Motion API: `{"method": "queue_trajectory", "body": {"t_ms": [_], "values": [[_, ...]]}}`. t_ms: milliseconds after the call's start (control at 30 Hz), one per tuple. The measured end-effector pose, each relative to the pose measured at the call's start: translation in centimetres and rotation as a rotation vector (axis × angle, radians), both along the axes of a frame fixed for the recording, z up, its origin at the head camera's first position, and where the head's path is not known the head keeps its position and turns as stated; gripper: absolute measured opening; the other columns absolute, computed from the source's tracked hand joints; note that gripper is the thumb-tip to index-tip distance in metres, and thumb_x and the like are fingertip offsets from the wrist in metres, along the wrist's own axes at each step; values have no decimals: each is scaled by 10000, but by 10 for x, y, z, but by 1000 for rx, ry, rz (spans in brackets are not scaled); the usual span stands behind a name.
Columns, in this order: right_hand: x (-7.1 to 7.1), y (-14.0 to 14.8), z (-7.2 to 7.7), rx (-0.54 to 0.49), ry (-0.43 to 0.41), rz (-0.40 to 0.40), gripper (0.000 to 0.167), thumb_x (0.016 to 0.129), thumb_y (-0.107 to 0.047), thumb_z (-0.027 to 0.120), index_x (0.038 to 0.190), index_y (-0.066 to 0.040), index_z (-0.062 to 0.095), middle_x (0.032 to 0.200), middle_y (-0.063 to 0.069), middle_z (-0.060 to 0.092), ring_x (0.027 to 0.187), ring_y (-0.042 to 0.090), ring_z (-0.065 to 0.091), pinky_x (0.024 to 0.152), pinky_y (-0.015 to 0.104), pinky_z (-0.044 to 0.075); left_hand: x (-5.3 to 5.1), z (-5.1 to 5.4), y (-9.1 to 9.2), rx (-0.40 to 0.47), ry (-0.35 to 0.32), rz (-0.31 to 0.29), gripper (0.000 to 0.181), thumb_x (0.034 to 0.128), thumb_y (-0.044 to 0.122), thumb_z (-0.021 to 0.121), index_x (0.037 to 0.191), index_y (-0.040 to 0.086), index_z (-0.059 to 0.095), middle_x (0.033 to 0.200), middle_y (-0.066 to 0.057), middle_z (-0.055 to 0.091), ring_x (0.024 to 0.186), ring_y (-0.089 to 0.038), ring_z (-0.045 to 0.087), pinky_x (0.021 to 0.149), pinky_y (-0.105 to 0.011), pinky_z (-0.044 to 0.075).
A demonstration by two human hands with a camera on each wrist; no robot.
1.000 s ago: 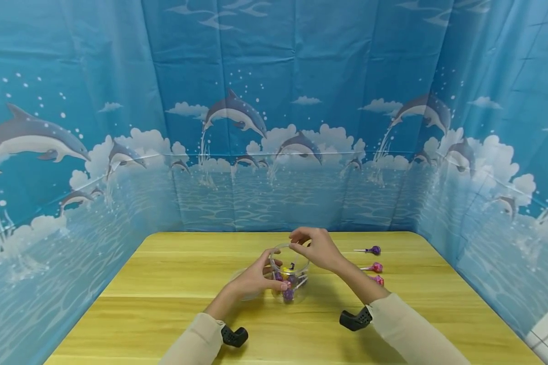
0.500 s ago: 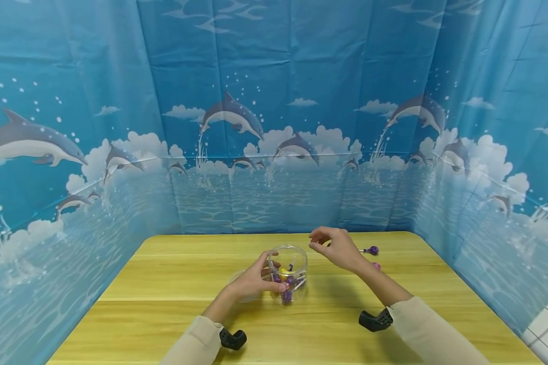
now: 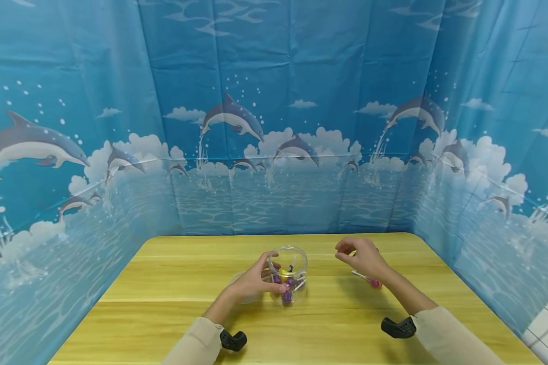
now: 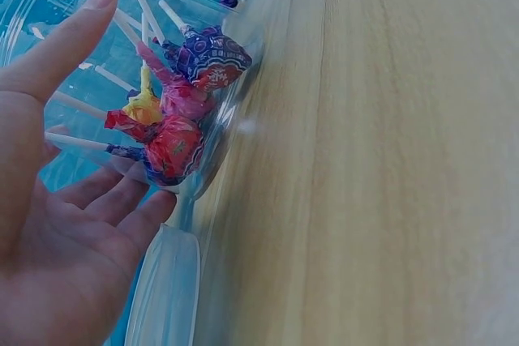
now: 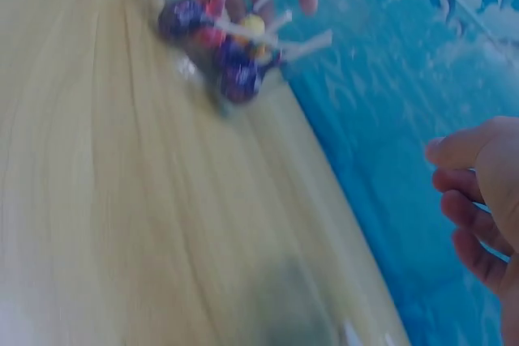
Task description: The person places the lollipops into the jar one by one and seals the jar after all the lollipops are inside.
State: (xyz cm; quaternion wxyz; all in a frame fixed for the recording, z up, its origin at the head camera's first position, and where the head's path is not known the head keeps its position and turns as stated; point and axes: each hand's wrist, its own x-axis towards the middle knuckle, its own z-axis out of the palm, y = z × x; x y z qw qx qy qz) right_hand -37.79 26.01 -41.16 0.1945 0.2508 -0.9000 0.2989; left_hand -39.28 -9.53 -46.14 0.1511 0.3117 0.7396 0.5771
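Note:
A clear round plastic jar [image 3: 306, 261] stands uncovered on the table, holding several wrapped lollipops [image 3: 286, 295] in purple, pink, red and yellow. My left hand [image 3: 254, 280] grips the jar's left side; in the left wrist view the thumb lies across the wall and the fingers curve beneath. Off to the right, my right hand [image 3: 363, 259] hovers over the table with loosely bent fingers. The right wrist view shows nothing between its thumb and fingers. Just below it lies a pink lollipop [image 3: 375, 283], stick toward the jar. A purple one is mostly hidden behind that hand.
A clear lid [image 4: 166, 289] lies on the table beside the jar, partly behind my left hand. The wooden-topped table [image 3: 164, 324] ends at a blue dolphin-print curtain [image 3: 274, 192] at the back and sides. Each wrist wears a black mount [image 3: 233, 340].
My right hand has moved from the jar's rim rightward, over the loose lollipops, and now covers some of them. The left hand keeps its hold on the jar, which has stayed in place.

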Motion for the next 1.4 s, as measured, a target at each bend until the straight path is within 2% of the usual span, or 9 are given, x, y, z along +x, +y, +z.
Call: {"method": "queue_trajectory", "body": {"t_ms": [200,433,600,933,1200,1400], "values": [[-3,20,-16,33,18,5,56,934,-54,758,989,-60,750,877,-31,721,780,151,689,702,347,579,-1,-1,-2,-10,10,16,805,950,196,786,1578,204,283,1526,-233,419,1424,-394,418,1101,-555,410],[-6,40,-35,56,-41,-21,119,928,-66,771,1023,2,746,875,-38,725,781,155,701,741,402,587,0,-2,-3,-17,22,18,816,950,215,788,1586,206,277,1530,-228,422,1426,-392,416,1108,-559,401],[-7,48,-47,51,-67,-52,137,932,-101,783,1018,-1,746,876,-49,717,786,147,690,724,353,583,-1,-4,-3,-9,25,7,820,952,214,785,1591,206,271,1525,-226,421,1434,-388,408,1113,-545,400],[-6,50,-63,69,-100,-141,119,938,-159,786,992,-55,764,849,-71,709,761,122,659,698,342,563,-1,-5,-3,5,17,-1,809,958,201,777,1590,195,272,1521,-239,417,1431,-378,415,1111,-534,407],[-9,51,-71,89,-76,-125,88,909,-63,787,992,-42,768,862,-57,723,768,139,682,709,357,576,-4,-5,-1,-2,29,3,800,949,230,790,1578,215,297,1506,-214,439,1436,-367,412,1128,-532,385],[-7,50,-67,88,-93,-96,64,909,-54,786,970,-56,765,855,-61,714,773,137,677,709,348,575,-4,-6,-1,-8,25,4,783,953,219,785,1571,218,304,1508,-209,440,1443,-370,404,1137,-536,371]]}}
